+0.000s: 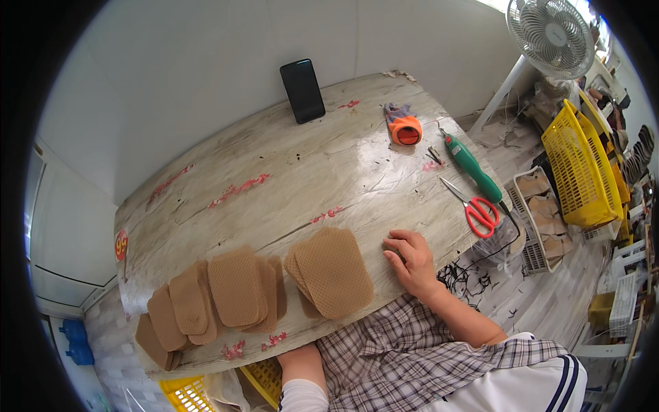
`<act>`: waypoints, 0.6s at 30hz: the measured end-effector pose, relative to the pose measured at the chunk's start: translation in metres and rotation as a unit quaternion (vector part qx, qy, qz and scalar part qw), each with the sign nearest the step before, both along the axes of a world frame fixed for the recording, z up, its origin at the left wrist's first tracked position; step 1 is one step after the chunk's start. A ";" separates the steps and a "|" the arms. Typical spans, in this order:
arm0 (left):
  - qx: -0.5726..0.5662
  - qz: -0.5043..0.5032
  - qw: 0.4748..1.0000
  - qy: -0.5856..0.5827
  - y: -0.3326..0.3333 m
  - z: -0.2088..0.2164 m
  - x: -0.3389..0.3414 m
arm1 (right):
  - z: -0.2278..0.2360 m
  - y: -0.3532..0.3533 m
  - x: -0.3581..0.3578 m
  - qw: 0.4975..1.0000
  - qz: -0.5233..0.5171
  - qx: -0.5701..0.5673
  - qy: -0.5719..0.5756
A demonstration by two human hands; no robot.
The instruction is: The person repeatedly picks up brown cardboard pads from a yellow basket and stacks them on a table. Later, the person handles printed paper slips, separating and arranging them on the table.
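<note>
My right hand (412,264) rests on the table near its front edge, fingers loosely bent and apart, with nothing in it. Just left of it lies a small stack of tan textured fabric pads (336,275) with rounded corners. More overlapping tan pads (235,290) fan out toward the table's front left corner. My left forearm (302,364) reaches under the front edge beside the yellow basket; the fingers of that hand are hidden.
On the table's right lie red-handled scissors (480,214), a green corded tool (473,168) and an orange-grey roll (403,127). A black phone (302,90) leans on the wall. Yellow baskets (580,168), a white crate (525,233) and a fan (551,34) stand right; another yellow basket (185,393) sits below.
</note>
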State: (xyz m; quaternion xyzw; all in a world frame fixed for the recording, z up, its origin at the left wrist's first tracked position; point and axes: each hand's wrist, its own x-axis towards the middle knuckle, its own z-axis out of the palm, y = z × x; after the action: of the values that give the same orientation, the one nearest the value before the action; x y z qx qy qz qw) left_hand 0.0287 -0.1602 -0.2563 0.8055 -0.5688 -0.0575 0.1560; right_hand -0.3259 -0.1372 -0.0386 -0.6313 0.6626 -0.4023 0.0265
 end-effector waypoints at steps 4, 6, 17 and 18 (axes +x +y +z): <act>-0.003 -0.003 1.000 0.005 -0.004 -0.001 -0.002 | 0.002 0.000 0.001 1.000 -0.002 -0.001 0.006; -0.003 -0.004 1.000 0.010 -0.003 -0.001 -0.002 | 0.004 -0.001 0.002 1.000 -0.001 -0.001 0.001; -0.016 -0.008 0.999 0.046 -0.003 -0.004 -0.004 | 0.004 -0.002 0.001 1.000 0.005 -0.006 0.006; -0.016 -0.007 0.999 0.046 -0.002 -0.004 -0.004 | 0.004 -0.002 0.002 1.000 0.005 -0.006 0.007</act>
State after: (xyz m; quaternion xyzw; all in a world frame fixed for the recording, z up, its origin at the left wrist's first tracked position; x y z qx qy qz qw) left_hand 0.0246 -0.1620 -0.2606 0.7954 -0.5675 -0.0862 0.1947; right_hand -0.3242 -0.1394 -0.0349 -0.6371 0.6572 -0.4021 0.0198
